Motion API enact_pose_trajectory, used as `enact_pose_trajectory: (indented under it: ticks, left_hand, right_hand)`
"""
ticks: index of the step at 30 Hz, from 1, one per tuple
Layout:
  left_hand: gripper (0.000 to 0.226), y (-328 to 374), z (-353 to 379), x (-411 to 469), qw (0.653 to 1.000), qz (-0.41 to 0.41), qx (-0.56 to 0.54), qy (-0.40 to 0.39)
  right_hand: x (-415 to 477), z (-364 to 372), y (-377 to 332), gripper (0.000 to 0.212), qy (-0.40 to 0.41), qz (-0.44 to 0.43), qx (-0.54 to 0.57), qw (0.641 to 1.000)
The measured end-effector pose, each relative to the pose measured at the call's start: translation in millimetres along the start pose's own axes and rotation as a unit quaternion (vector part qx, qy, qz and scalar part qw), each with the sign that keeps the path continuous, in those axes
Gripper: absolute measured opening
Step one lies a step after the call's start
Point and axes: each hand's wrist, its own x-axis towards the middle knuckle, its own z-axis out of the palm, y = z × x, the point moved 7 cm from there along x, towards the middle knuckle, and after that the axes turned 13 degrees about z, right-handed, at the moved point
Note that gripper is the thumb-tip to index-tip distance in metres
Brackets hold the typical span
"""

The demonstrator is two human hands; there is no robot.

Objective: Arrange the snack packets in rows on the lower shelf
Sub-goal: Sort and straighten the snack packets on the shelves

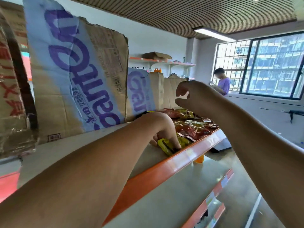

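My left hand (158, 129) reaches onto the top shelf (164, 168) and its fingers curl over a yellow snack packet (167, 146) lying by the orange front edge. Beyond it lies a loose heap of red and yellow snack packets (190, 125), spread along the shelf. My right hand (192, 96) hovers in the air above the heap, fingers and thumb loosely curled, holding nothing. A lower shelf (181, 191) with an orange edge shows below, bare where it is visible.
Torn cardboard sheets with purple print (79, 76) stand along the back of the shelf. An orange bottle (199, 159) peeks out under the shelf edge. A person in a purple shirt (222, 83) stands by the window at the far right.
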Motion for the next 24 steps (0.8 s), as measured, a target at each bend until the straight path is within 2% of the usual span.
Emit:
enact_pose_trajectory:
  ticks: [3, 4, 7, 10, 13, 15, 17, 20, 22, 24]
  left_hand:
    - [0.033, -20.2, -9.1, -3.6, 0.997, -0.011, -0.069, -0.024]
    - [0.027, -24.8, -18.2, -8.5, 0.998, -0.006, -0.067, -0.015]
    - [0.023, -39.0, -52.0, -29.8, 0.999, -0.015, 0.007, 0.047]
    - [0.013, -58.4, -64.6, -44.8, 0.989, -0.09, 0.108, 0.05]
    - [0.019, -74.9, -54.4, -46.0, 0.972, -0.171, 0.16, 0.011]
    - [0.026, -76.5, -41.5, -41.1, 0.975, -0.182, 0.131, -0.003]
    - [0.038, -77.2, -29.2, -36.7, 0.979, -0.173, 0.107, -0.005]
    - [0.04, -84.2, -26.9, -33.1, 0.981, -0.139, 0.112, 0.077]
    - [0.035, -89.9, -33.7, -34.4, 0.976, -0.125, 0.098, 0.15]
    - [0.032, -94.0, -37.2, -35.0, 0.975, -0.123, 0.065, 0.174]
  right_hand:
    - [26.8, 18.1, -0.7, 0.014, -0.019, -0.026, 0.048, 0.998]
    - [36.0, 25.4, -0.1, 0.013, -0.032, -0.033, 0.059, 0.997]
    - [62.0, 55.1, -4.4, 0.014, -0.104, -0.062, 0.046, 0.992]
    - [79.7, 88.6, -14.6, 0.016, -0.197, -0.119, -0.077, 0.97]
    - [93.0, 113.0, -16.7, 0.031, -0.274, -0.15, -0.134, 0.94]
    - [95.8, 126.0, -17.3, 0.031, -0.319, -0.162, -0.129, 0.925]
    - [96.3, 137.2, -21.1, 0.038, -0.332, -0.182, -0.142, 0.915]
    - [98.2, 155.8, -26.2, 0.049, -0.31, -0.205, -0.16, 0.914]
    - [103.3, 169.1, -25.1, 0.046, -0.288, -0.194, -0.153, 0.925]
    - [106.9, 178.8, -21.7, 0.045, -0.287, -0.163, -0.141, 0.933]
